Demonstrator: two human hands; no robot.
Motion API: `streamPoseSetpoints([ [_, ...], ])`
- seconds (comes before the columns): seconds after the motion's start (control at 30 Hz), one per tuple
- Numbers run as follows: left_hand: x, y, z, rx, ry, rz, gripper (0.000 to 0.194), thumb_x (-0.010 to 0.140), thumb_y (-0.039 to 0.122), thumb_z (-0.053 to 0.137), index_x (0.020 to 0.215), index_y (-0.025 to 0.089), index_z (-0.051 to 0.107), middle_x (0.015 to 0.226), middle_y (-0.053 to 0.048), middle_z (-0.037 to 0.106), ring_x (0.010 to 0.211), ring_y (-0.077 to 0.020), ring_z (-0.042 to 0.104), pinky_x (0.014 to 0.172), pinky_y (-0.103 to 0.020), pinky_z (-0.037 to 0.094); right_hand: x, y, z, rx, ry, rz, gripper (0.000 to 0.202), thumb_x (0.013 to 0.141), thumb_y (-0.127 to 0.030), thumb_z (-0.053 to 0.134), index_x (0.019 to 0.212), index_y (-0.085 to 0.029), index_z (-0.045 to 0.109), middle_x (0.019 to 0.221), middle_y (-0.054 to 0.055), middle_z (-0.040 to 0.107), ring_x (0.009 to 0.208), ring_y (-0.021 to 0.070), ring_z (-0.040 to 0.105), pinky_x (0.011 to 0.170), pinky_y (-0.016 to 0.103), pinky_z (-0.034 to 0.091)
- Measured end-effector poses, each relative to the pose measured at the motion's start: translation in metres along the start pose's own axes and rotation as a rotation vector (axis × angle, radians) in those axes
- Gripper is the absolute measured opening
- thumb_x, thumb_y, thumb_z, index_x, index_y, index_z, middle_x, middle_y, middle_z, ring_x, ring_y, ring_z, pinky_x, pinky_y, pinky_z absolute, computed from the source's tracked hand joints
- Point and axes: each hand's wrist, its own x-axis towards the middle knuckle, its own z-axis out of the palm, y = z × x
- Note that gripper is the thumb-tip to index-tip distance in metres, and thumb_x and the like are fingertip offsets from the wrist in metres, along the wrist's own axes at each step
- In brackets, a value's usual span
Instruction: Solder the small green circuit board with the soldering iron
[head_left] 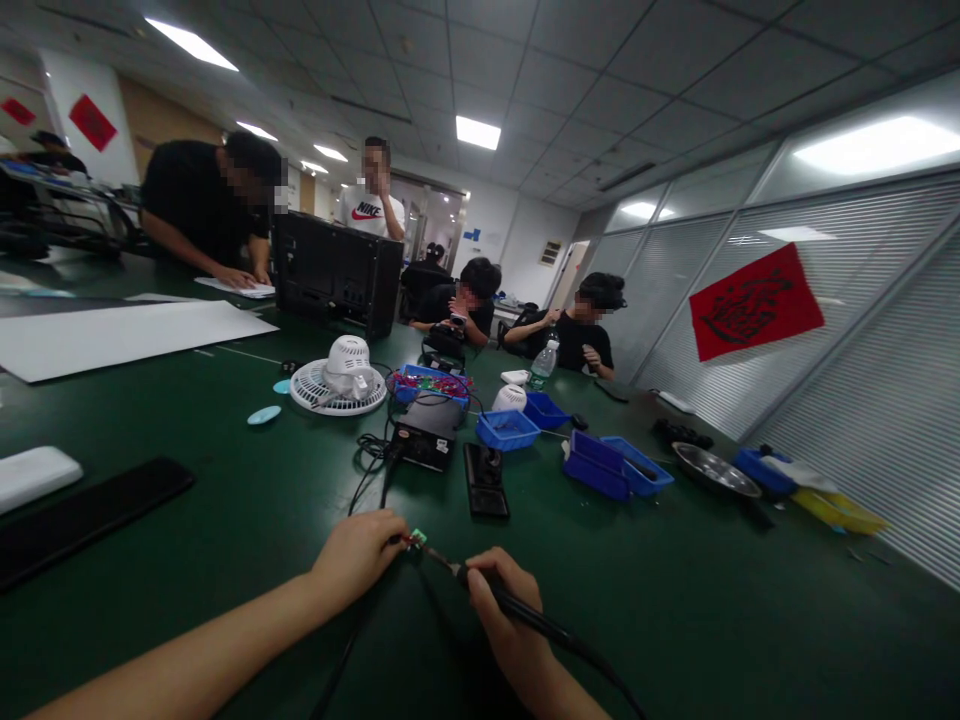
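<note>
Near the front middle of the table, my left hand [365, 548] pinches a small green circuit board [418, 538] at its left side, where short reddish wires seem to show. My right hand [510, 610] grips a soldering iron [517, 607] like a pen. The iron's tip points left and reaches the board's right edge; whether it touches is too small to tell. From the iron's handle a black cable runs down to the right. Beyond the hands stand a black soldering station box [426, 440] and a black stand [486, 480].
Blue bins [508, 430] stand beyond the stand, one holding coloured wires [431, 382]. A white fan part [339, 385] lies left of them. Further right sits a metal bowl [716, 470]. A black strip [90, 515] lies at left. Several people are around the table.
</note>
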Motion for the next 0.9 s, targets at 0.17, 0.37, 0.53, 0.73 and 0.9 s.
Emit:
streamPoseSetpoints([
  [0.17,0.0004,-0.0008,0.0015,-0.005,-0.004,-0.002,0.014,0.088,0.023,0.051,0.089,0.024,0.066,0.09,0.0,0.067,0.086,-0.0163,0.062,0.072,-0.023,0.04,-0.0011,0.0072,0.0011,-0.002,-0.011,-0.022,0.016,0.087,-0.026,0.053,0.077,-0.018,0.062,0.068,0.001,0.061,0.062,0.0153,0.06,0.059,0.023,0.044],
  [0.37,0.0004,0.0009,0.0011,-0.009,0.003,0.007,0.016,0.088,0.023,0.049,0.089,0.024,0.066,0.09,-0.001,0.067,0.086,-0.0168,0.062,0.072,-0.024,0.041,-0.0008,0.0099,0.0015,-0.009,-0.013,-0.023,0.016,0.088,-0.026,0.053,0.078,-0.018,0.062,0.07,0.001,0.062,0.062,0.015,0.059,0.06,0.024,0.044],
  [0.53,-0.0018,0.0031,-0.0014,-0.023,-0.001,-0.003,0.017,0.088,0.022,0.049,0.09,0.024,0.065,0.091,0.0,0.067,0.088,-0.0169,0.061,0.073,-0.024,0.041,0.0001,0.0066,-0.0009,-0.005,-0.023,-0.01,0.015,0.088,-0.026,0.053,0.079,-0.018,0.063,0.069,0.001,0.062,0.061,0.0148,0.058,0.059,0.023,0.043],
  [0.73,-0.0021,0.0034,-0.0025,-0.016,-0.008,-0.019,0.017,0.087,0.021,0.049,0.09,0.024,0.065,0.092,0.0,0.067,0.087,-0.0171,0.062,0.073,-0.025,0.041,-0.0004,0.0029,-0.0019,0.01,-0.036,0.005,0.016,0.088,-0.026,0.053,0.079,-0.018,0.063,0.071,0.002,0.064,0.064,0.0153,0.06,0.061,0.024,0.045],
  [0.9,-0.0012,0.0017,-0.0018,-0.006,-0.006,-0.014,0.016,0.087,0.021,0.049,0.09,0.024,0.065,0.092,-0.001,0.067,0.087,-0.0174,0.061,0.072,-0.025,0.041,0.0,0.0007,-0.0018,0.017,-0.022,-0.006,0.017,0.088,-0.026,0.052,0.077,-0.018,0.063,0.07,0.002,0.063,0.063,0.0152,0.059,0.059,0.024,0.044],
])
